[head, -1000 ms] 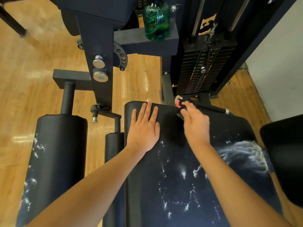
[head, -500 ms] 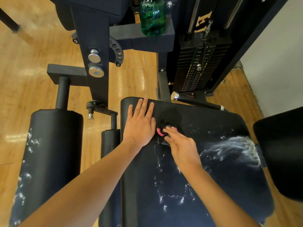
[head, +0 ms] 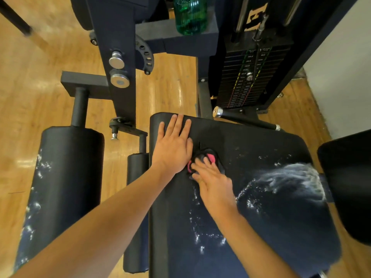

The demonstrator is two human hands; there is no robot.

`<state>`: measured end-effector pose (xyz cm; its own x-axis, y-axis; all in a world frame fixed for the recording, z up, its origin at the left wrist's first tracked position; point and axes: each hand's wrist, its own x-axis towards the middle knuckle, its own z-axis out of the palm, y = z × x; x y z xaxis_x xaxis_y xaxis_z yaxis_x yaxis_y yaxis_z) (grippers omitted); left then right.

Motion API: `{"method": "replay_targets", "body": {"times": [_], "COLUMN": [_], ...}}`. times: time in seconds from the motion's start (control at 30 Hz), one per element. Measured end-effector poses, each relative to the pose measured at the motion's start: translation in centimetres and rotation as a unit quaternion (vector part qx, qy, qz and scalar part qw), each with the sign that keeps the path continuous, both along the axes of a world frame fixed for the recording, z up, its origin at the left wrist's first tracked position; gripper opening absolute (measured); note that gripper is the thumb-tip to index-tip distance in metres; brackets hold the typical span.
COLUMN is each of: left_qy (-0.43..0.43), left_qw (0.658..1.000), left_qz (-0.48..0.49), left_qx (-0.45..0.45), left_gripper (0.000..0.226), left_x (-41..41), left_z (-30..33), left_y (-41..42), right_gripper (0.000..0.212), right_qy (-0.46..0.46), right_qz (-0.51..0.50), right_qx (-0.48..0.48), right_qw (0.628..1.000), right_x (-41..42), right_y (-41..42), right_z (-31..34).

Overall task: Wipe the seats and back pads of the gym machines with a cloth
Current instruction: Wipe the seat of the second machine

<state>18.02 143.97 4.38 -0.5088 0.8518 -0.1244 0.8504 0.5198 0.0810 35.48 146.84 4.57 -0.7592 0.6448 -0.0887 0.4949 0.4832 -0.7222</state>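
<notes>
The black seat pad (head: 271, 213) of a gym machine fills the lower middle, flecked with white foam and a large foamy smear at its right side. My left hand (head: 172, 149) lies flat on the pad's far left corner, fingers straight. My right hand (head: 212, 183) presses a small black and pink cloth (head: 208, 157) against the pad just right of the left hand. Most of the cloth is hidden under my fingers.
A black roller pad (head: 66, 177) with white flecks stands at the left. The weight stack (head: 249, 77) and frame post (head: 116, 57) rise behind the seat; a green bottle (head: 190, 15) sits on the frame. A handle bar (head: 247, 120) lies behind the pad. Another black pad (head: 349, 183) at right.
My right hand has drawn the cloth from the pad's far edge by the handle bar back toward me and leftward, beside the left hand. The left hand stayed flat on the pad.
</notes>
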Motion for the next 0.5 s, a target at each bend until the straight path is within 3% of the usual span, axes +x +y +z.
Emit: {"method": "replay_targets", "body": {"times": [0.13, 0.23, 0.33, 0.4, 0.5], "left_qy": [0.0, 0.001, -0.005, -0.006, -0.005], "left_qw": [1.0, 1.0, 1.0, 1.0, 1.0], "left_qz": [0.004, 0.001, 0.006, 0.009, 0.004], "left_qx": [0.003, -0.002, -0.006, -0.003, 0.003], "left_gripper": [0.066, 0.067, 0.064, 0.063, 0.069], "left_x": [0.1, 0.0, 0.0, 0.0, -0.1], "left_z": [0.1, 0.1, 0.1, 0.1, 0.1], "left_y": [0.0, -0.1, 0.0, 0.0, 0.0], "right_gripper": [0.03, 0.027, 0.023, 0.023, 0.025], "right_qy": [0.028, 0.048, 0.082, 0.082, -0.021], "right_qz": [0.027, -0.089, -0.196, -0.188, -0.08], "right_qx": [-0.044, -0.084, -0.044, -0.041, -0.042], "right_qw": [0.998, 0.991, 0.976, 0.978, 0.996], "right_x": [1.9, 1.3, -0.4, -1.8, -2.7], "right_y": [-1.1, 1.3, 5.0, 6.3, 4.9], "right_z": [1.8, 4.0, 6.0, 5.8, 3.1]}}
